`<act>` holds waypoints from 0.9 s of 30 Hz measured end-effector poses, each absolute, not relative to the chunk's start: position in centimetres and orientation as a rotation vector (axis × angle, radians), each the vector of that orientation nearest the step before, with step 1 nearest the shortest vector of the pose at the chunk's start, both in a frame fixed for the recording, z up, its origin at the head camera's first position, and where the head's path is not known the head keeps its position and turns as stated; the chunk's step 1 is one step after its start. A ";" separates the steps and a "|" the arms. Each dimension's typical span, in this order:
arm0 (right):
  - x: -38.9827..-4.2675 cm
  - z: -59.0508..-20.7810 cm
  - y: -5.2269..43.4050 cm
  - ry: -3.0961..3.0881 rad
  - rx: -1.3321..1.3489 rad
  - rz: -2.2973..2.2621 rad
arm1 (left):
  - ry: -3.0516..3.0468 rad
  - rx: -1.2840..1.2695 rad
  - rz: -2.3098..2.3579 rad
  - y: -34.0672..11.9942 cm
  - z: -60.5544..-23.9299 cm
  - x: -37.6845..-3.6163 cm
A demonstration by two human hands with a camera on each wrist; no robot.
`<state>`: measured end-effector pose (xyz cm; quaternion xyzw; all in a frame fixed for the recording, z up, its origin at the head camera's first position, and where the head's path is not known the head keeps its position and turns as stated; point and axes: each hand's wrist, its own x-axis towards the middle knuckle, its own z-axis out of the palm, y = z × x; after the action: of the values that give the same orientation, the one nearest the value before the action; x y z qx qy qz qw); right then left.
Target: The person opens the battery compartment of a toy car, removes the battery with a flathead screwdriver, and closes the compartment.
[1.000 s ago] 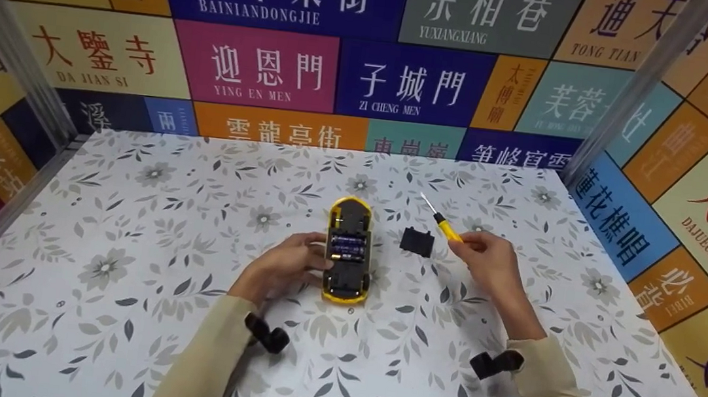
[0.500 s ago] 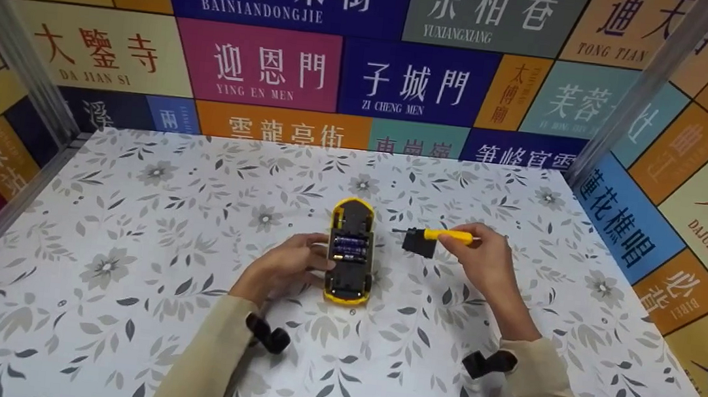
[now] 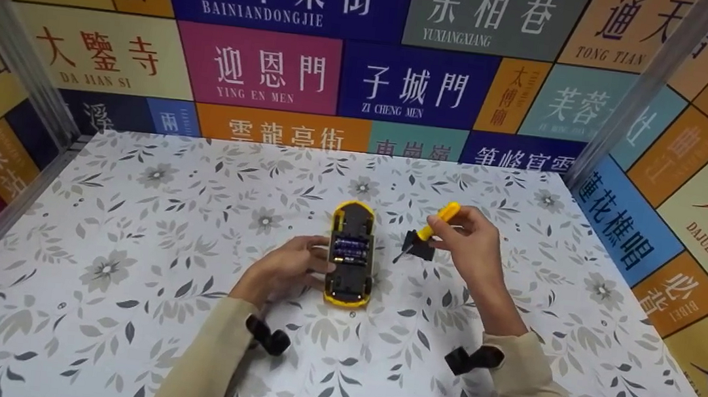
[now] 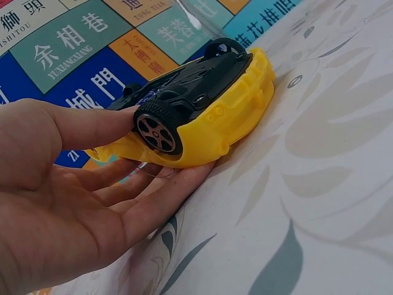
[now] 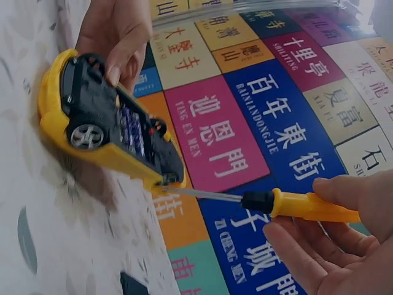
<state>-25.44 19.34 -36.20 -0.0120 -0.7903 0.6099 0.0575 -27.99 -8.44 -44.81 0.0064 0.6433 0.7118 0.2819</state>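
Observation:
A yellow toy car (image 3: 346, 301) lies upside down on the table, its black underside up. Purple batteries (image 3: 350, 249) show in its uncovered battery bay. My left hand (image 3: 284, 263) grips the car's left side; in the left wrist view the thumb presses by a wheel (image 4: 158, 133) and the fingers reach underneath. Right of the car, my right hand (image 3: 477, 244) pinches a screwdriver (image 3: 448, 213) by its yellow handle, shaft pointing down and left. Below the screwdriver lies a black battery cover (image 3: 425, 251), partly hidden by it. In the right wrist view the screwdriver's shaft (image 5: 212, 195) overlaps the car's end.
A white cloth with grey leaves and flowers covers the table (image 3: 181, 338). Behind it stands a wall of coloured sign panels (image 3: 256, 66). Clear upright posts rise at the back left (image 3: 22, 39) and back right (image 3: 641, 90) corners.
The screwdriver has swung round: its tip pointed away from me, then left, and now points down and left in front of the cover. My right hand shifted slightly left; the left hand kept still.

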 end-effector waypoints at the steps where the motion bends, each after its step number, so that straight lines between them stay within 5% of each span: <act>1: -25.3 -36.0 19.0 -2.366 -0.023 1.884 | 1.732 0.016 1.899 -8.4 -44.8 -28.0; 27: -25.6 -37.1 16.0 -2.113 -0.057 2.001 | 1.700 0.064 1.916 -8.5 -44.8 -27.9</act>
<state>-25.64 15.98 -37.08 -0.0194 -0.7211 0.6828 0.1153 -27.95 -8.52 -44.76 0.0238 0.6358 0.7166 0.2856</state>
